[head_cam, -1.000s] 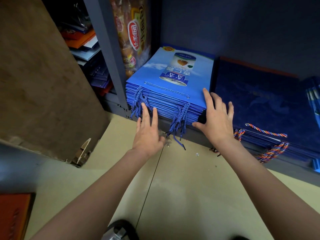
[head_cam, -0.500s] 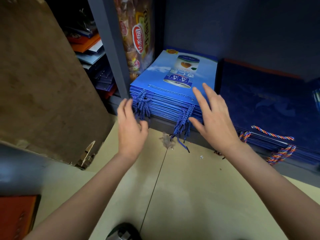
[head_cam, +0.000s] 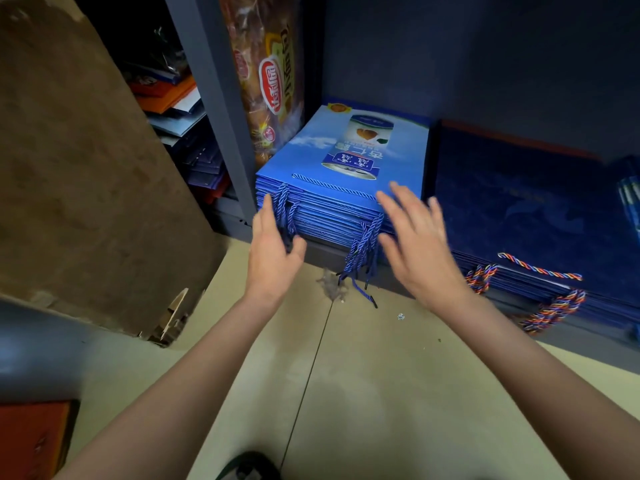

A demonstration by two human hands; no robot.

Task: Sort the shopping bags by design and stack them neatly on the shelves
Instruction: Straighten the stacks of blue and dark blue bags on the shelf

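Observation:
A stack of light blue shopping bags [head_cam: 349,161] with a printed can lies flat on the bottom shelf, blue rope handles hanging over its front edge. My left hand [head_cam: 272,251] is at the stack's front left corner, fingers straight beside the left handle bunch. My right hand [head_cam: 415,240] hovers open, blurred, in front of the stack's right front corner. To the right lies a stack of dark navy bags [head_cam: 526,209] with multicoloured rope handles [head_cam: 540,271].
A grey shelf post [head_cam: 214,109] stands left of the blue stack, with a brown printed bag [head_cam: 270,81] upright behind it. A large cardboard sheet [head_cam: 79,174] leans at left. More bags fill the left bay [head_cam: 187,133]. An orange bag [head_cam: 31,441] lies on the beige floor [head_cam: 363,393].
My left hand slid from the stack's front to its left corner. My right hand lifted off the stack's right corner and now hovers, spread, in front of it.

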